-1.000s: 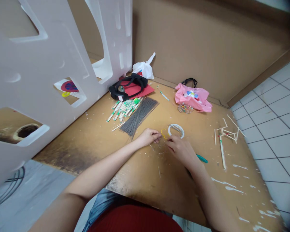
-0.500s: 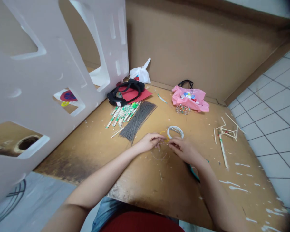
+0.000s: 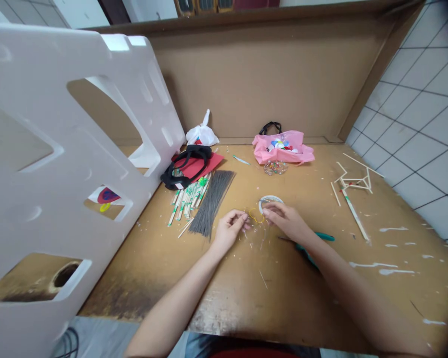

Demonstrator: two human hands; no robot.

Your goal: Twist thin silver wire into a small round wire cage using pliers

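My left hand [image 3: 229,230] and my right hand [image 3: 287,219] meet over the middle of the brown table [image 3: 246,278]. Between their fingertips they pinch a small yellow wire shape [image 3: 255,216], with thin clear strands hanging under it. A white spool ring [image 3: 270,201] lies just behind the right hand. A teal-handled tool [image 3: 319,237] lies on the table, partly under my right forearm.
A bundle of grey wires [image 3: 212,201] and green-and-white sticks [image 3: 188,196] lie to the left. Behind them are a black strap on red paper [image 3: 188,164], a white bag [image 3: 201,134] and a pink bag [image 3: 283,151]. A stick frame [image 3: 353,184] lies right. White foam panel [image 3: 59,174] stands left.
The camera has tilted up, showing more of the back wall. My hands have stayed together on the yellow wire shape, lifting it slightly off the table.
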